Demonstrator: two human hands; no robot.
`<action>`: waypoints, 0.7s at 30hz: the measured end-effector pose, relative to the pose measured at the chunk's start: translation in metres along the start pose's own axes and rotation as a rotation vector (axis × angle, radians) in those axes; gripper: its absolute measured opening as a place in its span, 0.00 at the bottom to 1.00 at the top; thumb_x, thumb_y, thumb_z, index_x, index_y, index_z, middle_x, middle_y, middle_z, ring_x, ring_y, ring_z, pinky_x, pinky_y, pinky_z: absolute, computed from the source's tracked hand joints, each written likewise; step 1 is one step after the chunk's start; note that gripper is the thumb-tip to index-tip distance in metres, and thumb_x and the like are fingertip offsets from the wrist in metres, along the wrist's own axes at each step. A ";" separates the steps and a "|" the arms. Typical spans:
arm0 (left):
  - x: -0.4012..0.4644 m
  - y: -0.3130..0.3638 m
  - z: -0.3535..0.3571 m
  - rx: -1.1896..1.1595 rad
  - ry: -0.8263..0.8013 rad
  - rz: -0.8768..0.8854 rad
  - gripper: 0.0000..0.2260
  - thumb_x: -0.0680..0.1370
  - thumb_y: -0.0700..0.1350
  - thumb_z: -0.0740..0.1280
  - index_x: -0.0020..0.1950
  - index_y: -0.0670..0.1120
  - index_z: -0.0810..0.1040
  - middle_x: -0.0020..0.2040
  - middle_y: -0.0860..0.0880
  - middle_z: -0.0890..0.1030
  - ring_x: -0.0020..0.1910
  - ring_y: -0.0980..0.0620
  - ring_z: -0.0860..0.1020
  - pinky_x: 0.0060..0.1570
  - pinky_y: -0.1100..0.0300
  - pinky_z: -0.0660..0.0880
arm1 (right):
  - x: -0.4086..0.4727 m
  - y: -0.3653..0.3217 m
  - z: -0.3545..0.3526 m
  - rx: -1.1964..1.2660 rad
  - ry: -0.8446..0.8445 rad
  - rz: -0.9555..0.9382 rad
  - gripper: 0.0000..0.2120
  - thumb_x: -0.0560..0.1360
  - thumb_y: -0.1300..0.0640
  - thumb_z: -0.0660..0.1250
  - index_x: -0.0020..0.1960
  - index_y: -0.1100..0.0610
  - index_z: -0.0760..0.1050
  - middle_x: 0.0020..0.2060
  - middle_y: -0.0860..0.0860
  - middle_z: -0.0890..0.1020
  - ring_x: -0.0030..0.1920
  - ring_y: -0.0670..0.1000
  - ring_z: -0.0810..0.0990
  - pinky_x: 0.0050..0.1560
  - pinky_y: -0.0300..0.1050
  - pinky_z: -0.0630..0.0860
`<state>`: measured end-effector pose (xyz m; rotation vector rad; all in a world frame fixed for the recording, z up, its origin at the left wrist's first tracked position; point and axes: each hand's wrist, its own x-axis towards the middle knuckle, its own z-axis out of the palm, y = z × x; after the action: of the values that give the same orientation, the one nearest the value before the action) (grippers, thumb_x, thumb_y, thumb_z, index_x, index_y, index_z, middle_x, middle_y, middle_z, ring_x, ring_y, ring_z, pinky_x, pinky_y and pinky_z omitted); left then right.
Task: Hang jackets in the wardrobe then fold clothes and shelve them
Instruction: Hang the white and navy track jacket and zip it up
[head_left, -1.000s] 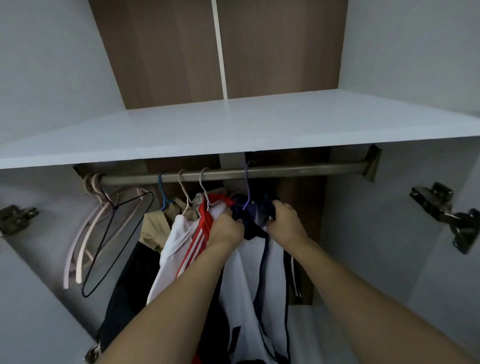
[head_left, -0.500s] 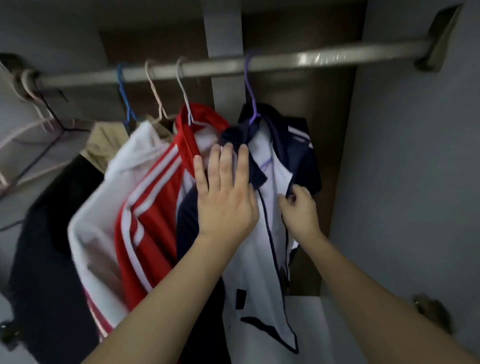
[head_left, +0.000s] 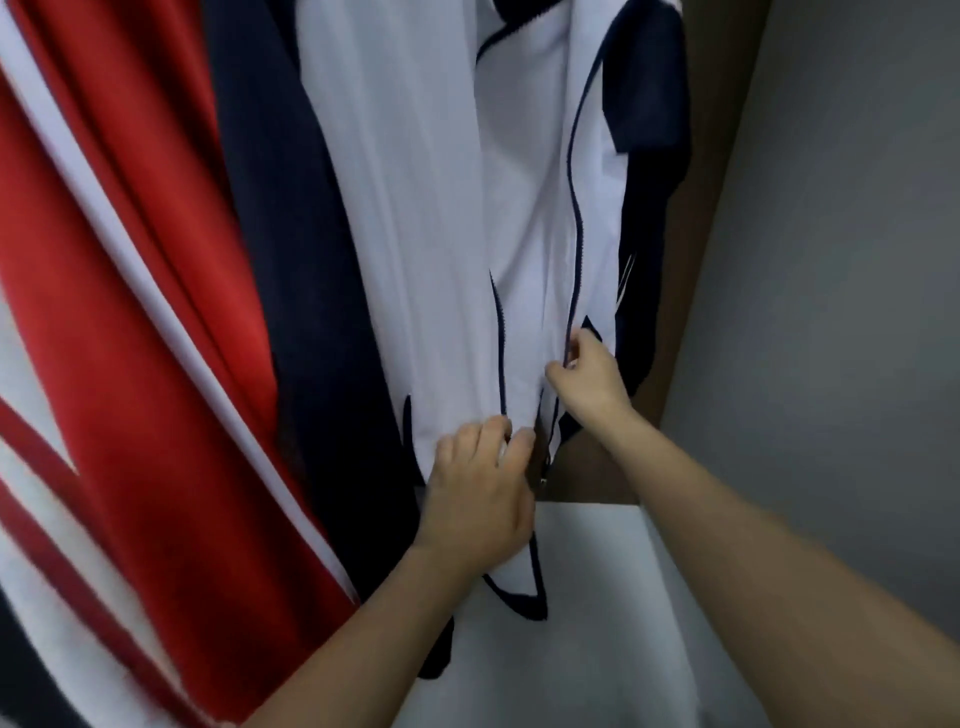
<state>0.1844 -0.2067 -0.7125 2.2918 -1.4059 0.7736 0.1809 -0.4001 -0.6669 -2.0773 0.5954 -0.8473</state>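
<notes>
A white jacket with navy sleeves and navy zipper trim (head_left: 415, 208) hangs in the wardrobe, its front unzipped. My left hand (head_left: 480, 488) grips the left front panel near the hem, fingers curled into the white fabric. My right hand (head_left: 587, 376) pinches the right zipper edge a little higher up. The metal zipper pull (head_left: 544, 480) dangles between the two hands. To the left hangs a red jacket with white stripes (head_left: 130, 312), pressed against the navy sleeve. The rail and hangers are out of view.
The grey wardrobe side wall (head_left: 841, 260) stands close on the right, with the brown back panel (head_left: 696, 234) behind the jackets. A white shelf surface (head_left: 613, 623) lies below the hem.
The view dropped from the rail to the jacket's lower half. Both hands slid down from the collar area to the zipper edges near the hem and took hold of them.
</notes>
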 end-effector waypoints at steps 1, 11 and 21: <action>-0.014 0.000 0.009 -0.107 -0.098 -0.042 0.10 0.73 0.46 0.61 0.52 0.47 0.76 0.49 0.48 0.75 0.46 0.47 0.72 0.45 0.52 0.68 | -0.010 0.013 0.007 0.001 -0.037 0.066 0.04 0.75 0.61 0.64 0.47 0.54 0.70 0.38 0.50 0.75 0.35 0.46 0.73 0.33 0.39 0.66; -0.079 -0.005 0.047 -0.596 -1.192 -1.095 0.09 0.80 0.49 0.59 0.53 0.45 0.72 0.45 0.47 0.78 0.36 0.50 0.74 0.32 0.62 0.70 | -0.097 0.073 0.020 0.843 -0.144 0.635 0.16 0.74 0.62 0.62 0.28 0.52 0.72 0.28 0.49 0.75 0.29 0.49 0.74 0.30 0.39 0.70; -0.119 0.007 0.066 -1.916 -0.114 -1.529 0.07 0.76 0.32 0.61 0.48 0.42 0.75 0.52 0.46 0.75 0.57 0.48 0.76 0.59 0.44 0.73 | -0.102 0.096 0.035 1.199 -0.137 1.068 0.14 0.80 0.53 0.64 0.64 0.55 0.70 0.61 0.62 0.76 0.51 0.58 0.79 0.52 0.47 0.75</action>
<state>0.1527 -0.1615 -0.8375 0.9665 0.2126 -0.8778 0.1270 -0.3710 -0.7979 -0.5452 0.7290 -0.2434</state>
